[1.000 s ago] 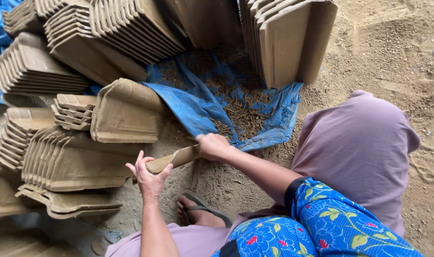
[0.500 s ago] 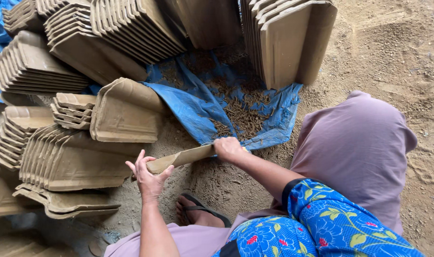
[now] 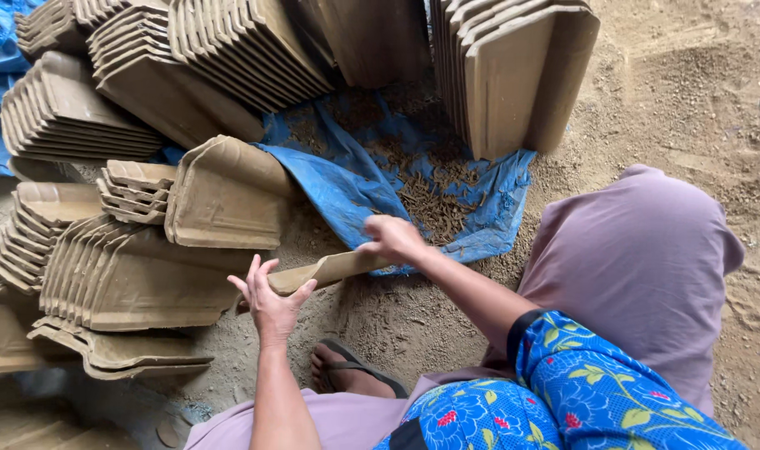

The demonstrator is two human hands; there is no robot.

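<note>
Crouching on sandy floor [image 3: 688, 75], blue tarp [image 3: 347, 179] amid stacked tiles [image 3: 130, 275]

Tight gap among stacked clay tiles

Tile stacks [image 3: 138, 275] wall off the left, and more stacks [image 3: 230, 58] with an upright row [image 3: 513, 75] close the top. Open room lies over the blue tarp [image 3: 347, 183], strewn with clay scraps, and the sandy floor [image 3: 688, 92] to the right. The bent knee [image 3: 638, 258] and sandalled foot [image 3: 347, 375] block passage below the held tile [image 3: 330, 271].
</note>
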